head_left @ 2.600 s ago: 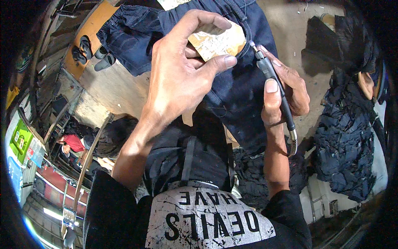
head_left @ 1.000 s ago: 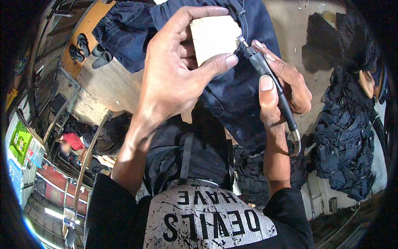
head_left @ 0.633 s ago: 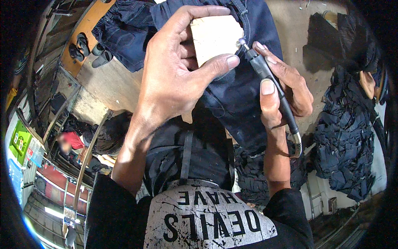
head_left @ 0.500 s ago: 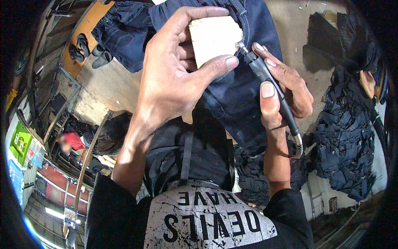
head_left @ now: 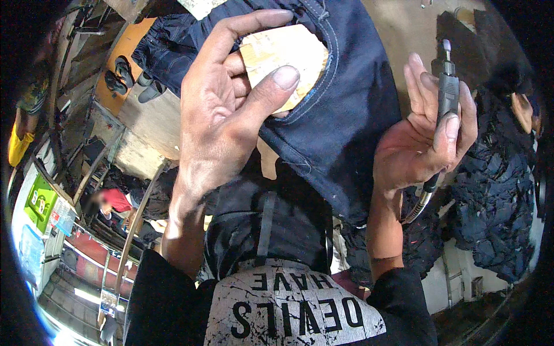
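My left hand (head_left: pixel 222 104) pinches a pale, yellowish board piece (head_left: pixel 311 52) with a rough, printed-looking face, its thumb pressed on the front. The piece lies against a dark navy denim garment (head_left: pixel 363 86), beside a curved, stitched edge; whether it is tucked inside that edge, I cannot tell. Off to the right, apart from the cloth, my right hand (head_left: pixel 421 135) grips a black rotary tool handpiece (head_left: pixel 448 89) between thumb and fingers. Its small, light-coloured grinding tip points upward, and a metal-sleeved cable leaves the lower end.
Folded dark jeans (head_left: pixel 167 55) and sandals (head_left: pixel 122 69) are at the upper left. Heaps of dark cloth pieces (head_left: pixel 490 202) fill the right side. Another person in red (head_left: pixel 115 200) is at the far left, and a bare foot (head_left: pixel 521 112) shows at the right.
My right hand has swung right, away from the board piece, turning the rotary tool tip-up. My left hand has shifted slightly left, with the thumb now further over the piece.
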### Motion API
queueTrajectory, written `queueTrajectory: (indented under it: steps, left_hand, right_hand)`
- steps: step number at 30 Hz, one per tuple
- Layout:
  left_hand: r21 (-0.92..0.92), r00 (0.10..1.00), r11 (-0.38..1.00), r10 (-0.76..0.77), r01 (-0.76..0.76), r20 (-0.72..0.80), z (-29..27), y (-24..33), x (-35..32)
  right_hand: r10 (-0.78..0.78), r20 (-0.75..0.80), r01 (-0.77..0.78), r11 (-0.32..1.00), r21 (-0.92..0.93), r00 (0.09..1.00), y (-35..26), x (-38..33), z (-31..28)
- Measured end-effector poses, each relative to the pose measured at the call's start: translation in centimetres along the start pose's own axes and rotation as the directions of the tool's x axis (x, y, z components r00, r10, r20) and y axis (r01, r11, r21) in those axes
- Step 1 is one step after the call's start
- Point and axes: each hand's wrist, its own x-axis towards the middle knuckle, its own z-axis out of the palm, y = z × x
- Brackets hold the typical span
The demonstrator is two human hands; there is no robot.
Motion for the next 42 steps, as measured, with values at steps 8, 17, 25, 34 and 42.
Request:
queueTrajectory:
  steps: [8,17,25,34,42]
  left_hand:
    - [0.111,0.850,0.908,0.418,-0.404,-0.320,-2.2,0.8,-0.4]
    - [0.581,0.731,0.674,0.656,-0.456,-0.187,-13.1,10.6,17.5]
    - [0.821,0.576,0.340,0.817,-0.459,-0.017,-13.4,10.2,15.9]
    - [0.539,0.877,0.764,0.472,-0.356,-0.090,-5.4,-3.0,-3.0]
    - [0.122,0.923,0.921,0.351,-0.371,0.156,-10.9,-2.5,4.7]
  right_hand:
    - [0.114,-0.004,-0.114,0.992,-0.055,0.993,-1.3,-0.7,-0.7]
    - [0.220,-0.188,-0.245,0.962,-0.123,0.957,-8.9,-9.3,-5.0]
    - [0.130,-0.434,-0.283,0.908,-0.309,0.892,-13.1,-20.7,-7.0]
    - [0.080,-0.323,-0.281,0.713,-0.642,0.943,-13.7,-22.6,-10.9]
    - [-0.109,0.135,0.168,0.799,-0.577,0.985,-8.3,-17.3,-7.8]
